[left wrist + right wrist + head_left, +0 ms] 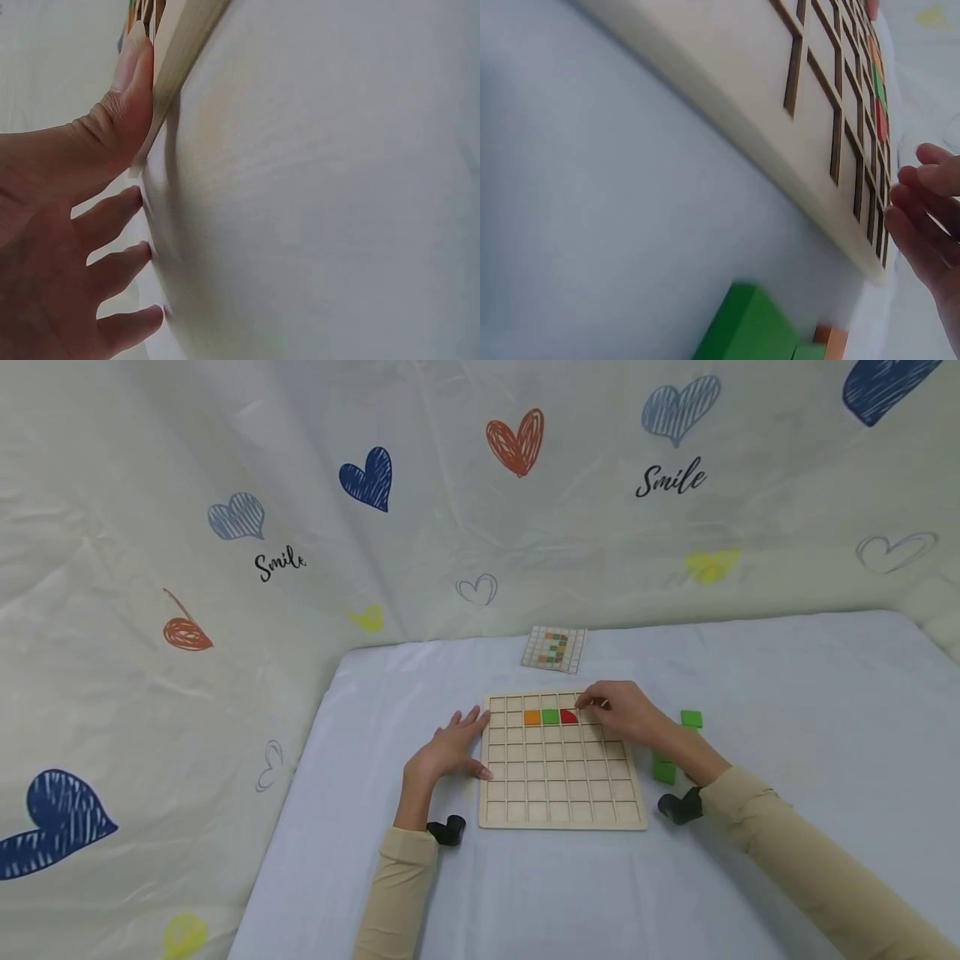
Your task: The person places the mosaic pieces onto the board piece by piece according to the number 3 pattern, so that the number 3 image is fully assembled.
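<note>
A square wooden grid board (517, 814) lies on the white cloth. In its upper rows sit an orange square tile (532, 717), a green square tile (551, 717) and a red tile with a curved edge (568, 717), side by side. Spread along the board's left edge is my left hand (450, 749), its thumb (135, 71) touching the rim. My right hand (622, 710) hovers over the board's upper right, just right of the red tile. Its fingers (922, 217) are loosely bent, and nothing shows between them in the right wrist view.
Behind the board lies a pattern card (553, 650) with a coloured grid. Green blocks (664, 770) lie right of the board, partly under my right forearm, with an orange block (832, 341) close by. A heart-printed curtain (435, 552) hangs behind the table.
</note>
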`<action>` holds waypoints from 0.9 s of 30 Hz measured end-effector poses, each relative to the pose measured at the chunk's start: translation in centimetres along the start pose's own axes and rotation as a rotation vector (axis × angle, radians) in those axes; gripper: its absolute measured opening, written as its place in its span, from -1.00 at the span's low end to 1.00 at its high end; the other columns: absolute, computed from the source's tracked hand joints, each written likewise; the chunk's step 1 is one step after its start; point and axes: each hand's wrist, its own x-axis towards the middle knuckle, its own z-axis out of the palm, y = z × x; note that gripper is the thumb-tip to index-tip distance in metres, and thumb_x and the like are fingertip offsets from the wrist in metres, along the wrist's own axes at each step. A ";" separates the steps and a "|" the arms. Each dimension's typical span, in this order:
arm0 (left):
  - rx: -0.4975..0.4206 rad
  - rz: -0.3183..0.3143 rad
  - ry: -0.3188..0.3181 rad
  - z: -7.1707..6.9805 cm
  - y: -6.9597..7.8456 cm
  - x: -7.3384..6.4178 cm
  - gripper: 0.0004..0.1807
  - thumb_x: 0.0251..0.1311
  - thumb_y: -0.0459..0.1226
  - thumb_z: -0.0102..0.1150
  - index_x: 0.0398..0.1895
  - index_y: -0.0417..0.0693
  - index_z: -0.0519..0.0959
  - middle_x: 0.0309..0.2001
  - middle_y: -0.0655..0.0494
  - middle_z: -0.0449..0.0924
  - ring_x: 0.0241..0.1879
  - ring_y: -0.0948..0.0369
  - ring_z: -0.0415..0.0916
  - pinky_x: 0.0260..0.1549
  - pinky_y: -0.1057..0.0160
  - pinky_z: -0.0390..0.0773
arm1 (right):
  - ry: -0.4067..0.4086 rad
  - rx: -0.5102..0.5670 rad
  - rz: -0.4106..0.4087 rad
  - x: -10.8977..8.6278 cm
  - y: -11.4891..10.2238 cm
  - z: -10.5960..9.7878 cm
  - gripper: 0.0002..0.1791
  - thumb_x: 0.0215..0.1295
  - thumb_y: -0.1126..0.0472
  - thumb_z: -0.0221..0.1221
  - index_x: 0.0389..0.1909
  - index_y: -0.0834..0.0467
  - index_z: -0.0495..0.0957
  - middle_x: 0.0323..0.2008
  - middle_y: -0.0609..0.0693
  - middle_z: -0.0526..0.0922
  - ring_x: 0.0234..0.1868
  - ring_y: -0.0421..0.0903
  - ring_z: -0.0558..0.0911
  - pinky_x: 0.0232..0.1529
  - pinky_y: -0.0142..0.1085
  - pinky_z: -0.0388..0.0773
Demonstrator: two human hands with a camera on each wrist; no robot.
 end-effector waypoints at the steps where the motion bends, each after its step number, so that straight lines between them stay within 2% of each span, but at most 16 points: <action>1: 0.002 -0.001 -0.001 0.0 0.0 0.0 0.19 0.02 -0.18 0.59 0.67 0.00 0.03 0.68 -0.01 -0.15 0.67 -0.10 -0.30 0.58 -0.26 -0.14 | 0.002 -0.006 -0.001 -0.3 0.1 -0.2 -0.80 0.37 0.46 0.16 -0.14 0.27 0.73 -0.17 0.12 0.77 -0.17 0.03 0.67 -0.06 -0.03 0.68; 5: 0.004 -0.002 -0.010 -0.1 0.0 0.0 0.20 0.02 -0.18 0.59 0.67 0.00 0.02 0.69 0.01 -0.16 0.67 -0.10 -0.33 0.58 -0.24 -0.15 | 0.008 -0.020 -0.001 -1.4 0.7 -1.2 -0.82 0.38 0.43 0.19 -0.11 0.29 0.73 -0.17 0.14 0.77 -0.18 0.03 0.67 -0.09 -0.04 0.66; 11: 0.003 0.012 -0.016 -0.1 0.0 0.2 0.19 0.04 -0.19 0.58 0.68 -0.01 0.01 0.69 0.01 -0.17 0.67 -0.12 -0.35 0.59 -0.23 -0.16 | 0.028 -0.041 0.044 -3.0 1.9 -2.7 -0.81 0.37 0.42 0.20 -0.09 0.28 0.73 -0.16 0.12 0.75 -0.19 0.02 0.64 -0.12 -0.08 0.63; 23: 0.010 0.022 -0.019 0.0 0.7 0.1 0.15 0.09 -0.20 0.54 0.67 -0.06 0.01 0.68 -0.02 -0.16 0.66 -0.14 -0.35 0.60 -0.19 -0.16 | 0.016 -0.061 0.100 -5.7 4.6 -4.6 -0.80 0.32 0.43 0.22 -0.10 0.30 0.73 -0.21 0.09 0.74 -0.25 -0.02 0.62 -0.23 -0.24 0.63; 27: 0.010 0.008 -0.021 0.1 0.8 0.2 0.16 0.09 -0.20 0.54 0.68 -0.03 0.00 0.68 0.00 -0.17 0.66 -0.12 -0.36 0.60 -0.17 -0.16 | 0.026 -0.090 0.104 -6.2 5.5 -5.0 -0.80 0.29 0.44 0.24 -0.10 0.32 0.72 -0.19 0.14 0.73 -0.23 0.02 0.64 -0.17 -0.11 0.68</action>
